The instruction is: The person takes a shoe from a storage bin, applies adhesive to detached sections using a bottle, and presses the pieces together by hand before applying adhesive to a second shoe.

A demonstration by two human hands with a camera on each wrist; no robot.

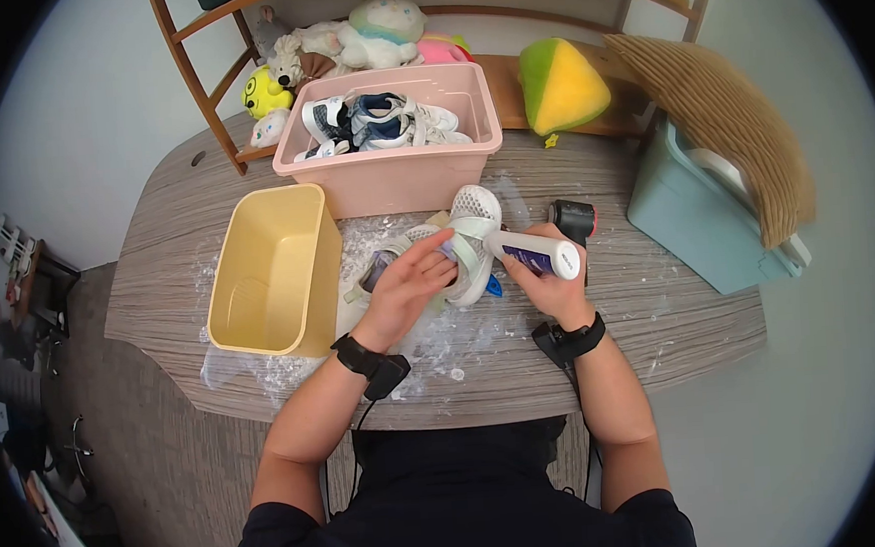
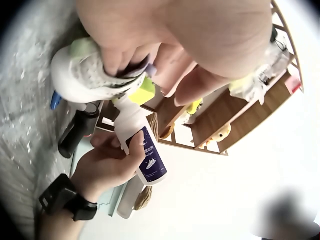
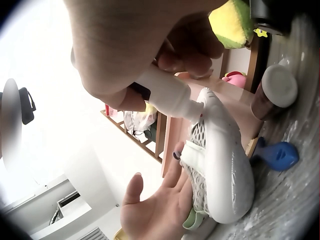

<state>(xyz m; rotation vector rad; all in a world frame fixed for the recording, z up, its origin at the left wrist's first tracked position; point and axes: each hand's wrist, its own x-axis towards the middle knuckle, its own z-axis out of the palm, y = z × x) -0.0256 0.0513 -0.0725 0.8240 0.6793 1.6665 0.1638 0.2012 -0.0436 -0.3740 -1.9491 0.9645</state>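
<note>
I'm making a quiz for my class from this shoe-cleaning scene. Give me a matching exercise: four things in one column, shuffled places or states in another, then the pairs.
Things:
1. White mesh sneaker
2. White squeeze bottle with dark label
3. Yellow plastic tub
4. Pink plastic bin

Places or states:
a. Holds several shoes
b. Held by the right hand
c. Steadied by the left hand
d. Stands left of the sneaker

Pairs: 1-c, 2-b, 3-d, 4-a

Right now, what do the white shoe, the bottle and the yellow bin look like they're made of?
White shoe: seems a woven mesh upper, perforated texture showing, with a smooth, matte, rubbery-looking sole. Bottle, gripped by the right hand: likely plastic, smooth white with a dark printed label. Yellow bin: apparently moulded plastic, even colour, slight sheen, rounded rim. The left hand steadies the shoe.
</note>
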